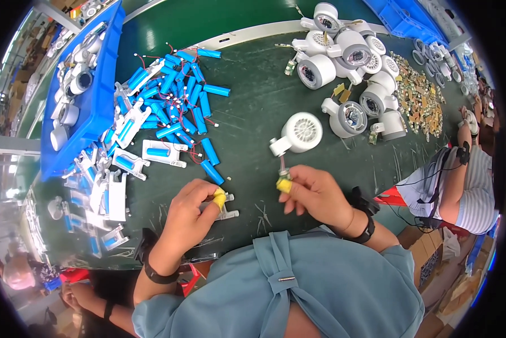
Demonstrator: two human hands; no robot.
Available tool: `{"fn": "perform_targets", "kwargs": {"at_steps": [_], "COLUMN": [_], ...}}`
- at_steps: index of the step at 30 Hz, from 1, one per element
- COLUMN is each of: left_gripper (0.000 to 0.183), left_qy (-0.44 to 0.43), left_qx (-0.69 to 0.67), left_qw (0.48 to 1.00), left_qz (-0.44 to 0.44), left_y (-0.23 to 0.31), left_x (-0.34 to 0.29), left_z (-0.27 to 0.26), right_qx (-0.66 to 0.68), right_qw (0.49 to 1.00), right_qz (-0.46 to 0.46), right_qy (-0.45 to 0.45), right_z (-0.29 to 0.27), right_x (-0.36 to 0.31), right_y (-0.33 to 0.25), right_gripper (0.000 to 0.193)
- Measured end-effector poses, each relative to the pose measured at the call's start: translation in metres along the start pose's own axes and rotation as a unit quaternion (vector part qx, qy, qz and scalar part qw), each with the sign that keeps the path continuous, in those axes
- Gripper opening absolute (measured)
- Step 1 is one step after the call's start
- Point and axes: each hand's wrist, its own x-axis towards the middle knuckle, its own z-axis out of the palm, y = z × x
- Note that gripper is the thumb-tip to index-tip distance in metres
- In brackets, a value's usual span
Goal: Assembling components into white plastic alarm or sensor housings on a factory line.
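Note:
My right hand, yellow covering on a fingertip, pinches a small green circuit board. Thin wires run from that board up to a white round fan housing with a slotted grille, lying on the dark green table just beyond. My left hand, also with yellow-covered fingertips, is closed on a white plastic bracket low over the table. The fingers hide much of the bracket, so whether a battery sits in it cannot be seen. A loose blue battery cell lies just past the left hand.
Blue battery cells with red wires are heaped at far left, beside white battery holders and a blue bin. White fan units cluster at far right, next to piled small boards. A person works at the right edge.

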Motion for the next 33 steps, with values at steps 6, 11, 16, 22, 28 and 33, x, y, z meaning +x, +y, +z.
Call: {"fn": "perform_targets", "kwargs": {"at_steps": [6, 11, 16, 22, 28, 33], "left_gripper": [0.021, 0.021, 0.019, 0.016, 0.015, 0.014], "left_qy": [-0.029, -0.047, -0.048, -0.061, -0.204, -0.08], "left_qx": [-0.047, -0.064, -0.069, -0.077, -0.064, -0.036], "left_qw": [0.998, 0.995, 0.994, 0.993, 0.976, 0.996], "left_qz": [0.024, 0.066, 0.065, 0.059, 0.049, 0.03], "left_y": [0.007, 0.013, 0.018, 0.017, 0.018, 0.022], "left_x": [-0.003, 0.008, 0.015, 0.019, 0.034, 0.025], "left_z": [0.02, 0.037, 0.043, 0.039, 0.021, 0.036], "right_qx": [0.133, 0.116, 0.094, 0.079, 0.028, -0.028], "right_qw": [0.986, 0.985, 0.987, 0.989, 0.994, 0.998], "right_qz": [0.014, 0.045, 0.037, 0.032, 0.01, -0.04], "right_qy": [-0.105, -0.119, -0.124, -0.121, -0.107, -0.029], "right_z": [0.012, 0.011, 0.012, 0.014, 0.021, 0.026], "right_x": [0.001, 0.0, 0.0, 0.0, -0.002, -0.001], "right_y": [0.011, 0.008, 0.009, 0.007, 0.003, 0.004], "right_gripper": [0.02, 0.019, 0.019, 0.017, 0.015, 0.007]}}
